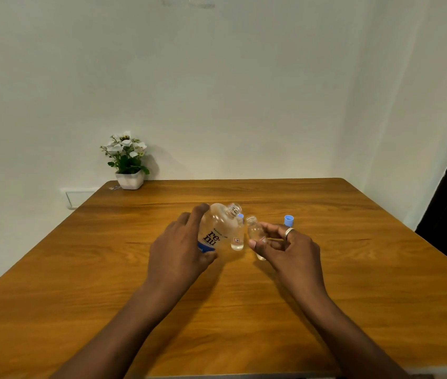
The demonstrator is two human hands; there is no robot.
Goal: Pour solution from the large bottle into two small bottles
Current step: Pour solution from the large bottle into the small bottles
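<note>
While the left hand (178, 247) wraps around the body of the large bottle (218, 228), tipping its uncapped neck toward one o'clock, the right hand (285, 246) pinches an open small bottle (255, 231) just beside it at three o'clock. A second small bottle (238, 236), capped blue, stands between them. A loose blue cap (288, 220) lies at two o'clock on the table (353, 283). Clear plastic looks light and slick; holding the big one mid-body seems safest.

Your forearms are bare right up to the bottom edge of the view — no sleeves, no watch. Your left hand (178, 250) wears nothing; your right hand (293, 250) carries one plain silver ring (288, 231) — a smooth band.
</note>
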